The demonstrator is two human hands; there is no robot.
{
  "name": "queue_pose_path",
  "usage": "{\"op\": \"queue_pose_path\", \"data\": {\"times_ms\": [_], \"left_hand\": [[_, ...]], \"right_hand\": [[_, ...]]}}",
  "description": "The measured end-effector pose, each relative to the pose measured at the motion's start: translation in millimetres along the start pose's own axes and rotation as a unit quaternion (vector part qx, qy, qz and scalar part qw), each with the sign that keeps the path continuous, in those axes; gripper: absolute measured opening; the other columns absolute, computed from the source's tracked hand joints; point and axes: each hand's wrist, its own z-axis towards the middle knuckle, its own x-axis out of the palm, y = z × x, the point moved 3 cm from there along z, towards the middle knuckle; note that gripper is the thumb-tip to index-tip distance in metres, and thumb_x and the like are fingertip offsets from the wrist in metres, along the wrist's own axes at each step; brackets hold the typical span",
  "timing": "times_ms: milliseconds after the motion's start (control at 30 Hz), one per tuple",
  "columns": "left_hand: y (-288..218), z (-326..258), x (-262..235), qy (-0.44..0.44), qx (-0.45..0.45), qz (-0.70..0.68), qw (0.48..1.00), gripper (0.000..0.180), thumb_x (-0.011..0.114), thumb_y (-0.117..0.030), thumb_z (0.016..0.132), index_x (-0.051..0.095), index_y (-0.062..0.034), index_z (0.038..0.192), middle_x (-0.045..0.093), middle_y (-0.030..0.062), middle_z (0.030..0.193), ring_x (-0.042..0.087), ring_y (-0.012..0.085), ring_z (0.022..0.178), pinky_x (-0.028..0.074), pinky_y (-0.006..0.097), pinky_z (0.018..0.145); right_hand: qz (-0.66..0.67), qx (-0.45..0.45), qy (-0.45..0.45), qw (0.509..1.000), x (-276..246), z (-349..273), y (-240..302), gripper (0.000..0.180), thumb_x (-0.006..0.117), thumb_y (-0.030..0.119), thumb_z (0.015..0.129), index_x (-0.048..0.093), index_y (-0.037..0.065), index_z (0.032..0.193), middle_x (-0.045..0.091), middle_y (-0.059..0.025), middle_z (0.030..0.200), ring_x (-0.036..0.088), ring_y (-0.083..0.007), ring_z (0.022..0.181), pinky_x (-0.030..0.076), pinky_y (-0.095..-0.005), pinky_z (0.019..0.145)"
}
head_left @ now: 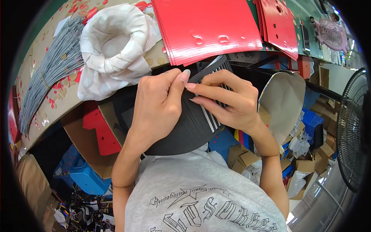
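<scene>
A black card piece (170, 140) with slits and white stripes lies against my body, its curved lower edge over my shirt. Above its upper part, my left hand (158, 104) is closed, thumb pressed against the curled forefinger. My right hand (234, 98) meets it there, thumb and forefinger drawn together in a pinch while its other fingers bend over the striped edge. The two sets of fingertips nearly touch. Whatever is between them is too small or hidden to make out.
Ahead on the table lie a bundle of grey wire ties (54, 73), a rolled-down white cloth bag (116, 58), and red sheets (208, 27). A cardboard box (77, 131) and blue stool (91, 176) stand low left. At right are a black fan (351, 129) and cartons (305, 166).
</scene>
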Motion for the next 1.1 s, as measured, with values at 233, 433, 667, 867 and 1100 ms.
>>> {"op": "queue_pose_path", "data": {"times_ms": [233, 433, 667, 867, 1100], "left_hand": [[3.3, -0.4, 1.5, 0.003, 0.002, 0.012, 1.0, 0.032, 0.056, -0.014, 0.098, 0.052, 0.0045, 0.072, 0.043, 0.0222, 0.056, 0.043, 0.0372, 0.048, 0.034, 0.042, 0.048], [-5.0, -4.4, 11.9, -0.06, 0.186, 0.127, 0.973, 0.014, 0.066, -0.003, 0.085, 0.056, 0.0027, 0.077, 0.057, 0.0162, 0.083, 0.056, 0.034, 0.069, 0.044, 0.043, 0.061], [-5.6, 15.0, 33.4, -0.078, 0.218, 0.294, 0.928, 0.012, 0.064, 0.0, 0.084, 0.057, 0.0093, 0.081, 0.053, 0.0251, 0.136, 0.049, 0.0412, 0.129, 0.04, 0.049, 0.107], [-2.1, 6.9, 38.9, -0.014, 0.232, 0.309, 0.922, 0.013, 0.063, -0.004, 0.085, 0.06, 0.0075, 0.081, 0.054, 0.0224, 0.137, 0.047, 0.0388, 0.132, 0.036, 0.056, 0.11], [3.5, 13.8, 47.6, -0.043, 0.221, 0.329, 0.917, 0.014, 0.064, -0.004, 0.084, 0.061, 0.0094, 0.083, 0.053, 0.0236, 0.138, 0.049, 0.0383, 0.13, 0.038, 0.054, 0.109]], "right_hand": [[0.081, 0.057, 0.049, 0.994, -0.6, 6.4, -5.1, 0.019, 0.083, 0.0, 0.069, 0.076, 0.003, 0.087, 0.067, -0.0079, 0.083, 0.064, -0.016, 0.069, 0.051, -0.0262, 0.06], [0.002, -0.003, 0.006, 1.0, -36.4, 62.4, -46.4, 0.011, 0.076, 0.006, 0.08, 0.074, 0.003, 0.09, 0.07, -0.0065, 0.088, 0.066, -0.0171, 0.075, 0.052, -0.0272, 0.066], [0.067, 0.118, 0.109, 0.985, -15.1, 88.5, -107.6, 0.009, 0.071, 0.011, 0.09, 0.071, 0.002, 0.093, 0.068, -0.006, 0.112, 0.066, -0.0139, 0.097, 0.052, -0.0255, 0.08], [0.013, 0.063, 0.109, 0.992, -9.2, 94.9, -98.3, 0.013, 0.074, 0.015, 0.087, 0.074, 0.003, 0.092, 0.069, -0.0038, 0.11, 0.067, -0.013, 0.087, 0.051, -0.0249, 0.07], [0.009, 0.055, 0.129, 0.99, -10.2, 92.2, -105.7, 0.013, 0.073, 0.015, 0.087, 0.074, 0.003, 0.092, 0.069, -0.0035, 0.109, 0.066, -0.0124, 0.085, 0.05, -0.0244, 0.068]]}}
